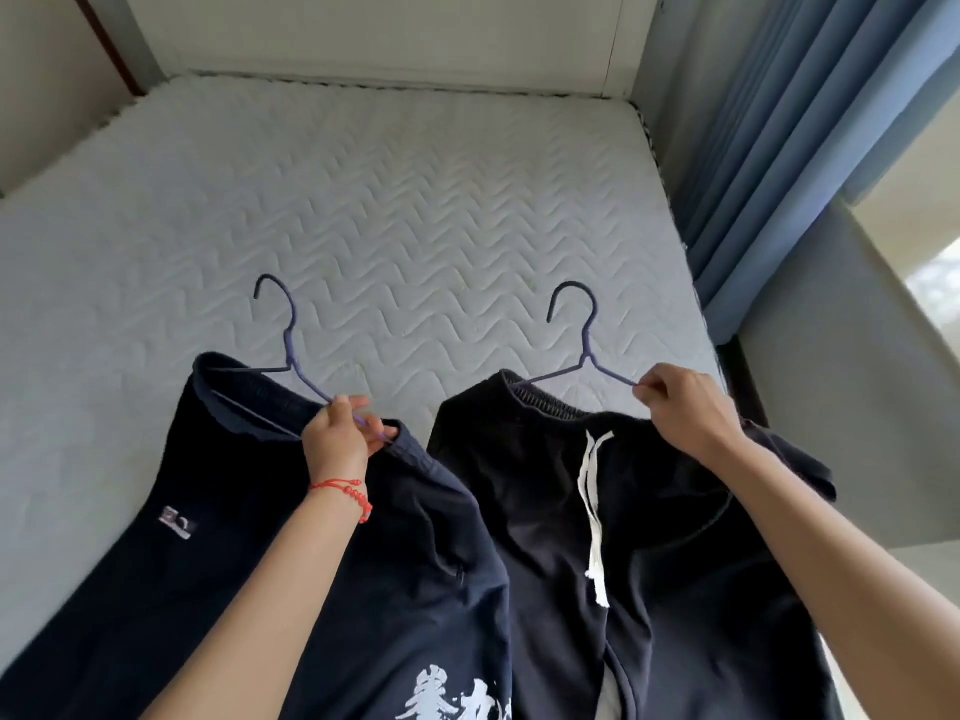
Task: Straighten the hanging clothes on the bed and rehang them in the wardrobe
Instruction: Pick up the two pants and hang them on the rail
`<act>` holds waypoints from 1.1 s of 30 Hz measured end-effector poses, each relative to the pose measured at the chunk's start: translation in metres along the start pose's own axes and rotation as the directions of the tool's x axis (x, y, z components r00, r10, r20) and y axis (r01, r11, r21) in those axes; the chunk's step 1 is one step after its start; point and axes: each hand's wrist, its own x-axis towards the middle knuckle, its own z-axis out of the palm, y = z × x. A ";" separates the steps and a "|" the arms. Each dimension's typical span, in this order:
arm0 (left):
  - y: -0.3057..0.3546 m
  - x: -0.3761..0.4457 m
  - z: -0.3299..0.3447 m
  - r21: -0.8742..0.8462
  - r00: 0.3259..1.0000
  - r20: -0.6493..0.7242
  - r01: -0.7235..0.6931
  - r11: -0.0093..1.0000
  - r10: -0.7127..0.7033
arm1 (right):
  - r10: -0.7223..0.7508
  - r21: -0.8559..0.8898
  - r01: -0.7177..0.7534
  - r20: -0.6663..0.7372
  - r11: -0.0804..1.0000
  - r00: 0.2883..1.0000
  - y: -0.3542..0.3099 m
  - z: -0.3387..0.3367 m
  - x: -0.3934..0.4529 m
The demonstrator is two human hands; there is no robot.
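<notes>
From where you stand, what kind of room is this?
Most likely a bedroom: a bare quilted mattress fills the view, blue curtains hang along its right side, and two dark garments on hangers lie on it.

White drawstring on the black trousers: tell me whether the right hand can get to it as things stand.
Probably yes, once freed. The right hand pinches the hanger arm; the white drawstring lies uncovered on the black trousers just below.

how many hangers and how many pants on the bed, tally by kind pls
hangers: 2 (left hanger, right hanger)
pants: 2 (navy pants, black pants)
total: 4
Left hand and right hand each pinch a hanger arm.
</notes>
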 end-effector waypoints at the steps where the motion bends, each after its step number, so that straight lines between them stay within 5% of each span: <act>1: 0.014 -0.009 -0.005 0.011 1.000 -0.010 -0.021 1.000 0.021 | -0.003 0.023 0.003 0.018 1.000 1.000 -0.008 -0.014 -0.007; 9: 0.107 -0.105 -0.069 0.064 0.957 -0.128 -0.252 0.966 0.259 | -0.222 0.383 0.074 0.360 0.921 0.906 -0.078 -0.115 -0.079; 18: 0.190 -0.227 -0.190 0.015 0.917 -0.191 -0.354 0.935 0.350 | -0.311 0.673 -0.003 0.345 0.740 0.885 -0.192 -0.160 -0.188; 33: 0.252 -0.333 -0.468 -0.053 0.818 -0.427 -0.448 0.892 0.385 | -0.554 0.815 -0.149 0.502 0.560 0.664 -0.419 -0.121 -0.390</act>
